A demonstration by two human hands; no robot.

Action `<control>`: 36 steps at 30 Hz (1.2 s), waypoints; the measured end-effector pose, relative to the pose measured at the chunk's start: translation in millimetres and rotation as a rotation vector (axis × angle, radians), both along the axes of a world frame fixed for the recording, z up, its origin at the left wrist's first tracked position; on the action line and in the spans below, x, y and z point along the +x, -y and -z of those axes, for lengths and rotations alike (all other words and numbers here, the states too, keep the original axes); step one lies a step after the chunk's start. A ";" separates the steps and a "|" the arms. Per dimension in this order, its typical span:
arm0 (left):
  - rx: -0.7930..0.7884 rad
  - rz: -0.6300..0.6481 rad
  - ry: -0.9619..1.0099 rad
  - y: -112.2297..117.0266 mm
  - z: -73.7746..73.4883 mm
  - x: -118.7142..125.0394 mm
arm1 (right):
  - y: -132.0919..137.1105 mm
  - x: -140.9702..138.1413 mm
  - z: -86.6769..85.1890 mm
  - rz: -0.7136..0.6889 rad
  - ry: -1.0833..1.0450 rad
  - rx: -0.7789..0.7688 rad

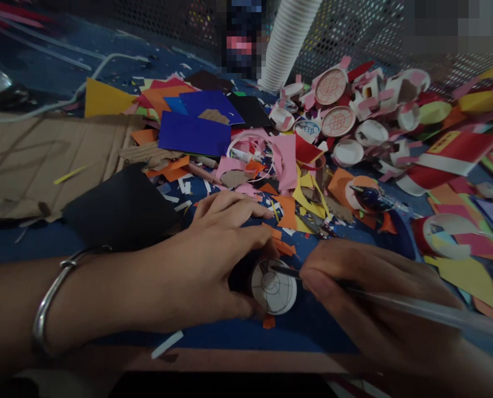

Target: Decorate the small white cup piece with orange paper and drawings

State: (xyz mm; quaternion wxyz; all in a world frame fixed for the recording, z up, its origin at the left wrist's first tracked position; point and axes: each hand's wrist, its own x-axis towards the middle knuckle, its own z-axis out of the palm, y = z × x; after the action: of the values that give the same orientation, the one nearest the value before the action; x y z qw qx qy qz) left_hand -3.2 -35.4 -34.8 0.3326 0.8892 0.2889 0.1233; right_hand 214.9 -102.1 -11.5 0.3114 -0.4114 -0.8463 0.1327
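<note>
My left hand (213, 260) lies on the blue table and grips a small white paper cup (273, 287) on its side, its round bottom facing me with drawn lines on it. My right hand (366, 293) is closed around a clear-barrelled pen (412, 307), whose tip touches the cup's bottom. A metal bangle (50, 301) circles my left wrist.
Coloured paper scraps (288, 182) litter the table. Blue (192, 132), black (120, 210) and yellow (103, 99) sheets lie at the left on brown cardboard (31, 160). Several decorated cut cups (337, 105) pile up at the back right beside a tall stack of white cups (286, 44).
</note>
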 end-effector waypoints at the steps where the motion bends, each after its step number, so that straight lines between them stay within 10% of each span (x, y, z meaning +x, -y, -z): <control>1: 0.005 -0.005 0.006 0.4 0.5 -0.3 | 0.2 0.1 0.2 -0.001 -0.007 -0.010; 36: -0.031 0.004 -0.002 -0.3 -0.3 0.0 | 0.5 0.3 2.3 0.039 0.026 0.039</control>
State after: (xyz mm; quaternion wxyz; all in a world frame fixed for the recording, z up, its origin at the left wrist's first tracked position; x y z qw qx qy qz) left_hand -3.1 -35.2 -34.5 0.3460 0.8847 0.2896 0.1172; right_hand 215.1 -102.6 -13.8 0.3109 -0.4232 -0.8445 0.1049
